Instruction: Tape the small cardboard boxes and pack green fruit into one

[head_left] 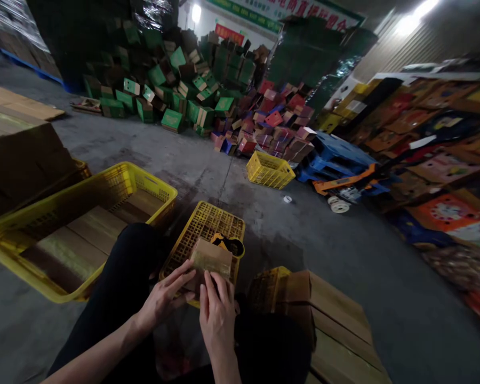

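Observation:
A small brown cardboard piece is held in front of me over an upturned yellow crate. My left hand grips its lower left edge with fingers curled toward it. My right hand pinches its lower right edge with fingers pressed together. A black and yellow tape dispenser lies on the crate just behind the cardboard. My dark-trousered knees are below the hands.
A large yellow crate with flat cardboard sits left. Stacked flat cardboard lies right of my knee. Another yellow crate stands farther off. Piles of green boxes and red boxes fill the back; a blue pallet and colourful flat cartons stand right.

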The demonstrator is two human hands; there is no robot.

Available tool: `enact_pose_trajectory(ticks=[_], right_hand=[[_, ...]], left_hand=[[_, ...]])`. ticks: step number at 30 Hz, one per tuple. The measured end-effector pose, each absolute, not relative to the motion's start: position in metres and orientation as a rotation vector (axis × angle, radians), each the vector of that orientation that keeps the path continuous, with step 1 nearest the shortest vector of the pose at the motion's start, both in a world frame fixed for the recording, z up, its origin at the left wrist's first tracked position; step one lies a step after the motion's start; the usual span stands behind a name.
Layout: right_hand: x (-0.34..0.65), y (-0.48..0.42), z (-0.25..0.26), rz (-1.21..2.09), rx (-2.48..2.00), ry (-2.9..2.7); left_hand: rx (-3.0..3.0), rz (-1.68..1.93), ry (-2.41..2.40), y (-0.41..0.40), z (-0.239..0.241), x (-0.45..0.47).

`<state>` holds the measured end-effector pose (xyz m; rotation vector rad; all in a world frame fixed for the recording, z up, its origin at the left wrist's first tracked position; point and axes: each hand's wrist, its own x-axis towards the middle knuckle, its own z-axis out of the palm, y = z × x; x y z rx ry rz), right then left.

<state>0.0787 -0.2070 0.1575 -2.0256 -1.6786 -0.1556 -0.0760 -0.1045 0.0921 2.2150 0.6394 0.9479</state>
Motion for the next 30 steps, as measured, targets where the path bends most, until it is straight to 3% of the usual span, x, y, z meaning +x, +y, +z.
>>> enact_pose_trajectory(ticks=[20,30], right_hand=[[0.093,-0.174,0.185,0.166,-1.88,-1.931],[0.072,-0.141,0.188,0.049,-1.959,-1.899]], left_hand=[[2.113,1.006,0.574,-0.102,0.084,-0.071],[2.087,0.949,0.601,-0.103,0.089,-0.074]])
